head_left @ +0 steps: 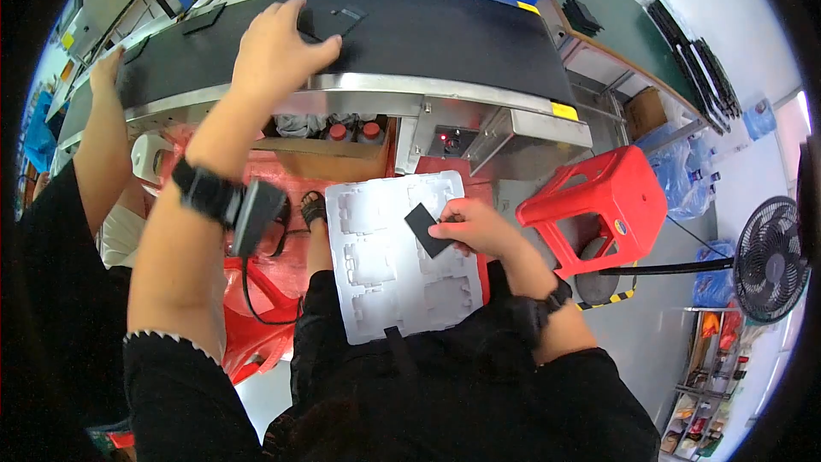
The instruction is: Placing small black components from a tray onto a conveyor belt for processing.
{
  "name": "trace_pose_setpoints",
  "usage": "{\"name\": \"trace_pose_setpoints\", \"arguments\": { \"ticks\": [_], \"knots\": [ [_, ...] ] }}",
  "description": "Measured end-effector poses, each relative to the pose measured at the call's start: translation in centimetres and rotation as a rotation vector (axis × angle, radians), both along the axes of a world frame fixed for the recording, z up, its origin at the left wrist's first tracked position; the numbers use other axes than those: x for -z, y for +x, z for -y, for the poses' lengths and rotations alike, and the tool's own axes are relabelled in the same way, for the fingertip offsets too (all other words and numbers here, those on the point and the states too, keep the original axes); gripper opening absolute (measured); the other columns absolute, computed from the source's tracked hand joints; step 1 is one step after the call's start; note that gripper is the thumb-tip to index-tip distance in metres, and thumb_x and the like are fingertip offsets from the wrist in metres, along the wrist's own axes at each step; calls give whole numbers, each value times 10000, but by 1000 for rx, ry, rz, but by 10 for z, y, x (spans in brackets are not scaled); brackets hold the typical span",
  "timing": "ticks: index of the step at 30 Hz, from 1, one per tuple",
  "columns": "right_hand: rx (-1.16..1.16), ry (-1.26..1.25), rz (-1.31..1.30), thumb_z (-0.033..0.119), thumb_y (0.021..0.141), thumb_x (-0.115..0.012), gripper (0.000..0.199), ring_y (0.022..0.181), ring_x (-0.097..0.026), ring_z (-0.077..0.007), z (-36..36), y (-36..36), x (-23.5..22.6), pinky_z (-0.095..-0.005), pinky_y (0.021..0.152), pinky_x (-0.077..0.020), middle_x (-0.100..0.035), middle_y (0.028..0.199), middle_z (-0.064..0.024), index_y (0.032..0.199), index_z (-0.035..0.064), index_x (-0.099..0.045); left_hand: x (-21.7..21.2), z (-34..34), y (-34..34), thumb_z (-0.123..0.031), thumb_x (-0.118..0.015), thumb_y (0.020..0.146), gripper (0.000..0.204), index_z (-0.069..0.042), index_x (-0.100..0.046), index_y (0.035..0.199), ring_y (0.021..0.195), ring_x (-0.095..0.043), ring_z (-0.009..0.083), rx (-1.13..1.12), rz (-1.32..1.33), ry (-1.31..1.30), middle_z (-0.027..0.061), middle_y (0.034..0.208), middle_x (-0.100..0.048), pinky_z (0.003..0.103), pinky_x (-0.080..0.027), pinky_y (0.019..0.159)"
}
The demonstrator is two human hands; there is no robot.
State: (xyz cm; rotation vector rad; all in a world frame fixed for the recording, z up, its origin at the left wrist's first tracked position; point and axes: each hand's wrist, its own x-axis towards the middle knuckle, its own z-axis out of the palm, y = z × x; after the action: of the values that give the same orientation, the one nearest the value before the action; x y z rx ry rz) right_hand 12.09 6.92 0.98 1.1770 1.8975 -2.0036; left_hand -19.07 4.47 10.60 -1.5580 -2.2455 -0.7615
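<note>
Presently, I note the right hand (475, 228) pinching a black plate (422, 227) over the tray (402, 284); a slack pinch could drop it. Left hand (280, 50), eleven o'clock, apparently released above conveyor (436, 38).

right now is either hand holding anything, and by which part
The right hand holds a thin black rectangular plate by its right edge. The left hand is open, with no hold showing.

At the centre, a smooth, matt black plate (420, 227) above a moulded white plastic tray (405, 284) with a soft sheen. Twelve o'clock: a smooth, matt conveyor belt (453, 43) with a shiny metal rail (376, 83). Three o'clock: a glossy red plastic stool (629, 197). Six o'clock: matt black cloth clothing (453, 402).
</note>
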Motion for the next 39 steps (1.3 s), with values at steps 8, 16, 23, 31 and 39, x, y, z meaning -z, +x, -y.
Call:
{"name": "trace_pose_setpoints", "arguments": {
  "ticks": [8,16,23,31,39],
  "knots": [
    [168,681,175,205,702,-674,330,681,-570,-240,-1,-1,141,-372,556,-459,-564,788,-142,888,-5,-499,40,96,115,-232,-728,589,733,-2,-406,1207,1029,-453,324,426,98,9,175,1119,-476,404,-349,875],
    [-248,1293,404,178,737,-553,451,1020,-446,-283,27,3,129,-434,781,-392,-495,1125,-122,1179,123,-487,145,115,107,-188,-713,588,777,12,-340,1240,1037,-434,353,471,324,-341,204,1128,-441,404,-349,906],
    [-380,1300,182,104,738,-487,392,1008,-453,-280,8,23,125,-431,798,-395,-486,1157,-115,1117,175,-556,210,119,88,-159,-666,629,607,-20,-438,1174,1145,-370,364,541,390,-483,193,1250,-388,411,-308,962],
    [-285,1070,119,-7,691,-486,464,960,-488,-300,-3,20,113,-390,806,-423,-517,1092,-120,1130,131,-538,209,134,116,-143,-587,698,462,-42,-502,1141,1231,-311,289,377,133,-533,159,1316,-347,491,-257,979],
    [-217,945,18,-49,700,-445,491,939,-524,-329,-9,17,107,-381,812,-427,-559,1000,-159,1160,109,-503,215,144,138,-132,-538,728,495,-33,-443,1205,1253,-283,262,163,31,-655,130,1337,-328,507,-208,996]
  ]
}}
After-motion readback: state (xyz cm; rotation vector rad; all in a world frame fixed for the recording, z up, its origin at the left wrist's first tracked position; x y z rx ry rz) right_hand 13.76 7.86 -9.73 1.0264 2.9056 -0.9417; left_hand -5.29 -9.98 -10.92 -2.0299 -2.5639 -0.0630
